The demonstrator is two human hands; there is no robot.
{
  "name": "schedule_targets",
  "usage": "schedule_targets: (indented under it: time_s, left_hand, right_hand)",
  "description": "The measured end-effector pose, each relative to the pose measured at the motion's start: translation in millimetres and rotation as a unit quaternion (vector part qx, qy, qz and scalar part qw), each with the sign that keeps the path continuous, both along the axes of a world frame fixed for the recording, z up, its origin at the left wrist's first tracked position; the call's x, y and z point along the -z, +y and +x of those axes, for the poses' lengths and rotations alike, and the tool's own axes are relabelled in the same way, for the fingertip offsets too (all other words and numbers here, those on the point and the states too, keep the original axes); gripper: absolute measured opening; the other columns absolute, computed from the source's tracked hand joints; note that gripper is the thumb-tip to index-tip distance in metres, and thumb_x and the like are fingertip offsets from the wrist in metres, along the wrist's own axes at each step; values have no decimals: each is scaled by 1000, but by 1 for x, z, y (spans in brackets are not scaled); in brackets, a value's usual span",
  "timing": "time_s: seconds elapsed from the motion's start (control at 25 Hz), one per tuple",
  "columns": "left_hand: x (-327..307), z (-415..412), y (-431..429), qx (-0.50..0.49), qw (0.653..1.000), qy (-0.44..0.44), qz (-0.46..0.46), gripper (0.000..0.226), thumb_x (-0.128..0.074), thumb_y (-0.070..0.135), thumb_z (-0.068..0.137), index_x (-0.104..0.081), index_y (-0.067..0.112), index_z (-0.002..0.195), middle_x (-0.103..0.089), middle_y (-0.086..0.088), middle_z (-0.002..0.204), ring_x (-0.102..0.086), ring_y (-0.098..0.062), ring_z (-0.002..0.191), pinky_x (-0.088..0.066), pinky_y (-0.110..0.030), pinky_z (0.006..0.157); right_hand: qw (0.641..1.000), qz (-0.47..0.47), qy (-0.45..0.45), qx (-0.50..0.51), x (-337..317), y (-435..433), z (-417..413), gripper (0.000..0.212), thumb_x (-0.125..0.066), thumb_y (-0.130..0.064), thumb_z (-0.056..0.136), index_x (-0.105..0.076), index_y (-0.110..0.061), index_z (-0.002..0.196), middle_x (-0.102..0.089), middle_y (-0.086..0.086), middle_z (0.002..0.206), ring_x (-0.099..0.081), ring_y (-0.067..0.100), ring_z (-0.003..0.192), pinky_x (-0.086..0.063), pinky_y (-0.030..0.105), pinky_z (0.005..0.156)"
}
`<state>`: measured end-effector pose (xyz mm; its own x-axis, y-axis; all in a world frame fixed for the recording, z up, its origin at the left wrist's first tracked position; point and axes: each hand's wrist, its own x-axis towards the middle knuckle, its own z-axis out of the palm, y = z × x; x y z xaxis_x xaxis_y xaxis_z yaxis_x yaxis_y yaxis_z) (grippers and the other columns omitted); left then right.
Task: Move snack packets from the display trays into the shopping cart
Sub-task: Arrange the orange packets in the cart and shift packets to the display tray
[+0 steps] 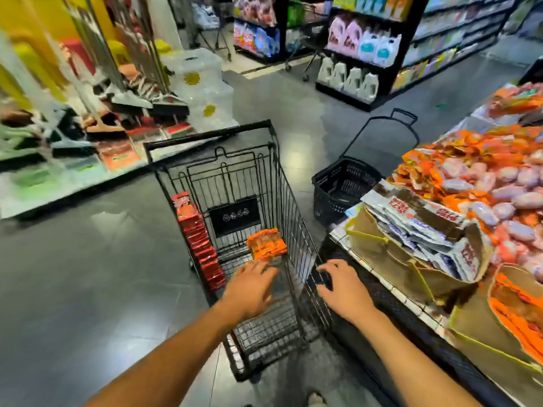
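L hand hovers over near end of cart, fingers spread, holding nothing. R hand is over the R rim, fingers loose and apart, empty; contact w/ rim unclear. Inside, orange packet lies mid-bottom and red packets line the L wall. Just R of cart stand trays w/ more packets. Beyond, basket sits between cart & trays. To the L is open floor.

Head camera looks forward and down, seemingly near the cart.
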<state>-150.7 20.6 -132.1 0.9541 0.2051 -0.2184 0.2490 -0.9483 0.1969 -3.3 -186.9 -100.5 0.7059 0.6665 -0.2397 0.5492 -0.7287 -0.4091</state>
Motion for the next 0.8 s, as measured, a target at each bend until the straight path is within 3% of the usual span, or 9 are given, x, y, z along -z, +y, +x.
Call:
schedule_targets:
  time_s: [0.32,0.52,0.64,0.8]
  left_hand:
    - [60,-59,65,-124,990,67,-21,63,-51,36,96,-34,27,155,-35,-3,161,-24,-28,152,-17,-53,125]
    - [82,-32,109,-137,987,82,-6,54,-58,33,92,-48,25,145,-43,-3,155,-25,-25,153,-2,-57,127]
    - [99,-9,137,-113,989,92,18,54,-68,35,83,-58,25,135,-55,-1,146,-37,-25,148,-1,-65,124]
    - [130,11,163,-111,988,109,17,51,-80,36,72,-68,26,120,-67,-1,126,-55,-28,133,-10,-71,120]
  right_hand:
    - [982,-110,118,-98,87,117,-7,42,-65,-30,94,-56,-24,135,-46,4,139,-46,24,133,-38,34,108]
    - [964,-157,179,-122,141,180,29,44,-66,-32,95,-56,-22,136,-49,8,138,-60,19,94,-49,34,88]
    - [959,-167,193,-119,172,220,62,22,-64,-24,93,-63,-18,115,-52,11,137,-62,27,112,-51,38,92]
    - [961,-179,204,-61,234,277,115,38,-68,-22,88,-62,-15,125,-61,11,124,-59,32,116,-49,36,93]
